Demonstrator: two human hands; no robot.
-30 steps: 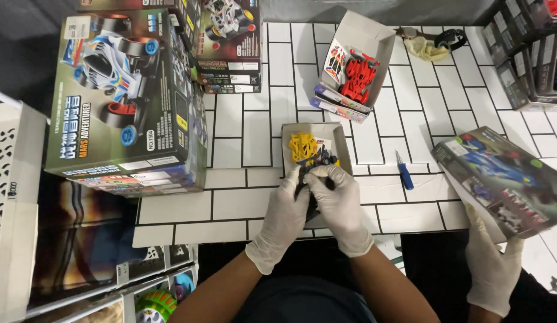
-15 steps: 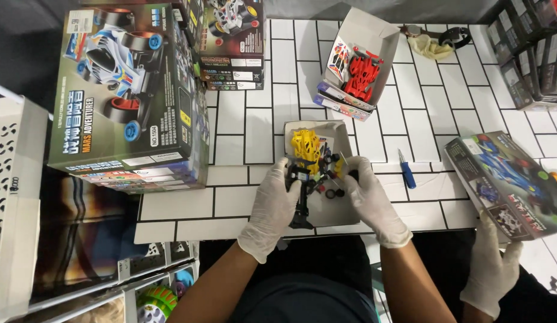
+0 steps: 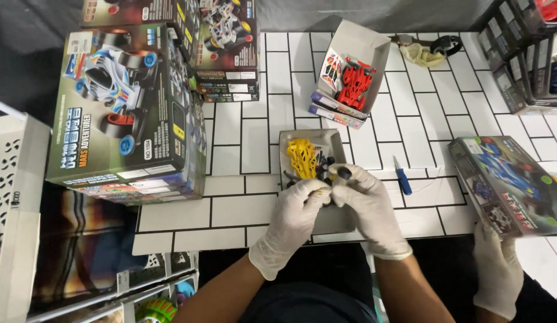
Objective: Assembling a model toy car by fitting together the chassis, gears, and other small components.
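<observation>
Bench [image 3: 242, 209]: white tiled top, toy-car boxes stacked left.
Left hand [image 3: 290, 221]: closed on small dark parts — over the tray [image 3: 335, 221], catching drops.
Right hand [image 3: 368, 206]: pinching a black wheel [image 3: 344, 173].

Bright, even light falls from overhead on the white tiled table [image 3: 410, 113], with soft shadows and hardly any glare. The gloved hands look slightly smeared, the rest sharp. Straight lines bow toward the edges, and the left side sits dimmer.
</observation>
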